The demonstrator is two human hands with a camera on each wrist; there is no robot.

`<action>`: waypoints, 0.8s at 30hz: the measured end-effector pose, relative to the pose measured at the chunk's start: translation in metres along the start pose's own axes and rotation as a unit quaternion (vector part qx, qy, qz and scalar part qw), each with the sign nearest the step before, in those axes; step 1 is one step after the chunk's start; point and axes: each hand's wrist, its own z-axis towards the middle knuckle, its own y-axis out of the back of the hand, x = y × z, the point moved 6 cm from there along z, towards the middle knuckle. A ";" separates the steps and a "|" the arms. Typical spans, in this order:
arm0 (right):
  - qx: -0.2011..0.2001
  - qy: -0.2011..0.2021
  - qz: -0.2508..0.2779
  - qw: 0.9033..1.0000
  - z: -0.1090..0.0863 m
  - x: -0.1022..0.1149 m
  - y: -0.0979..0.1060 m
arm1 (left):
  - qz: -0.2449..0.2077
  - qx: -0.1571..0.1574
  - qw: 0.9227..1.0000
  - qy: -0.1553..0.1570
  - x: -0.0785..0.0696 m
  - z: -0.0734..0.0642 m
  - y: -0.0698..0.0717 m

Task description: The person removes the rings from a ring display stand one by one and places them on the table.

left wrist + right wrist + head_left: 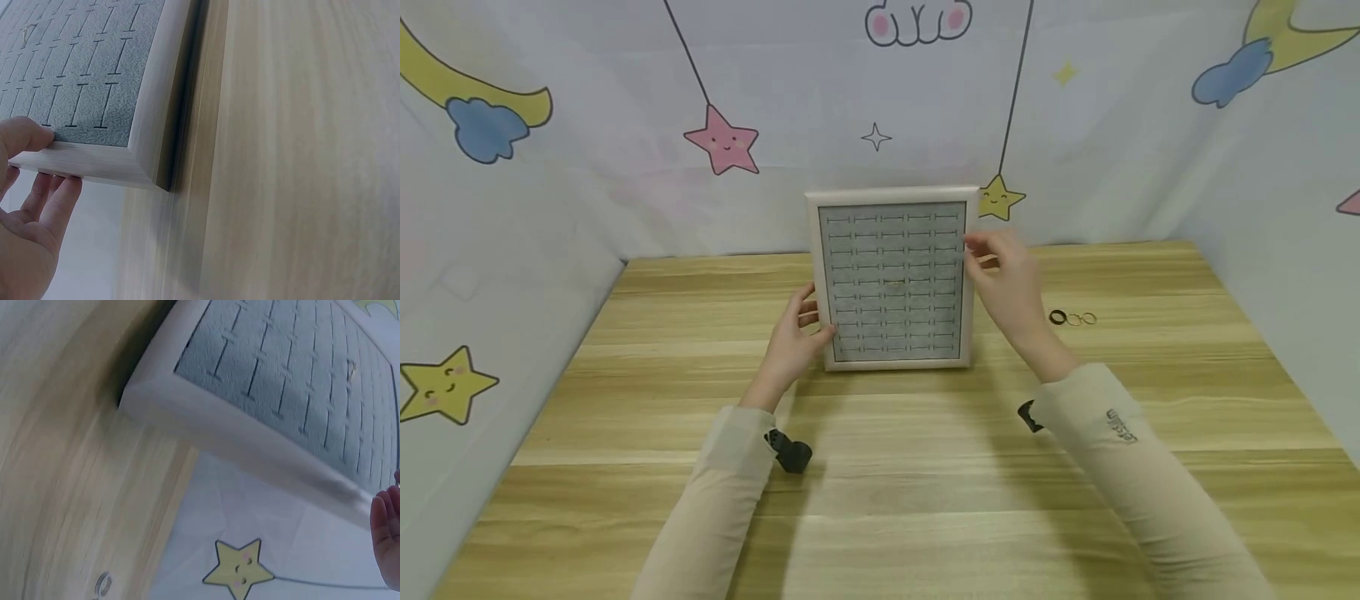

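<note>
A ring display board [895, 308] with a pale frame and grey slotted padding stands tilted back on the table. My left hand [793, 337] grips its left edge, thumb on the front and fingers behind, as the left wrist view shows of the frame [94, 160]. One thin gold-coloured ring [893, 282] sits in a slot near the middle of the padding. At the upper part of the board's right edge is my right hand [1009, 279], thumb and index finger close together. Whether anything is between those fingertips cannot be made out; in the right wrist view the hand [387, 534] is cut off.
On the table [895, 500], right of the board, lie a black ring [1057, 317] and two thin gold-coloured rings [1075, 325]. Behind the table hangs a white cloth [805, 100] printed with stars and moons.
</note>
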 end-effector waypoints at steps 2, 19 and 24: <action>0.018 0.023 -0.015 0.999 -0.003 0.007 -0.009 | -0.001 0.001 1.000 0.000 0.000 0.000 0.000; 0.122 0.078 -0.078 0.986 -0.014 0.025 -0.060 | 0.006 -0.002 1.000 -0.001 0.000 0.000 0.000; 0.130 0.080 -0.106 0.983 -0.015 0.028 -0.068 | 0.005 -0.002 1.000 -0.003 0.000 0.000 0.000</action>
